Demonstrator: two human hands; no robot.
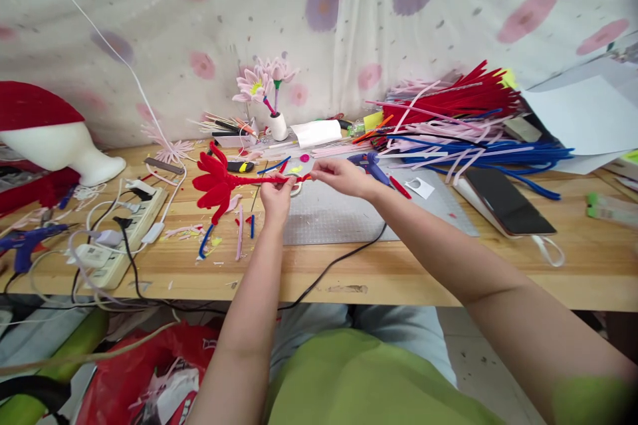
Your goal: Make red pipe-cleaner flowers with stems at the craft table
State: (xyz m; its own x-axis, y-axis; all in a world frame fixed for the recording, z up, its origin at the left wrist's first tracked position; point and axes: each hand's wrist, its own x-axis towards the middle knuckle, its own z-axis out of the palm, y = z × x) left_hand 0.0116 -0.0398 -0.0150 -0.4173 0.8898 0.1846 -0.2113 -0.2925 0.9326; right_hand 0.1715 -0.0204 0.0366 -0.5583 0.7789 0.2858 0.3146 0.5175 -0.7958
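A red pipe-cleaner flower (212,179) is held sideways above the table, its petals to the left and its stem stretching right. My left hand (276,196) is closed around the stem, near its middle. My right hand (336,176) pinches the thin red end of the stem, a short way to the right. Below the hands lies a grey cutting mat (329,222), with a blue glue gun (371,165) just past my right hand. The fingertips of both hands are small in view, so their exact grip is partly hidden.
Bundles of red, pink and blue pipe cleaners (448,103) lie at the back right, near a phone on a stand (508,202). Pink flowers stand in a white vase (278,126). At left are a power strip (134,232), tangled cords, another glue gun (30,242) and a mannequin head (54,139).
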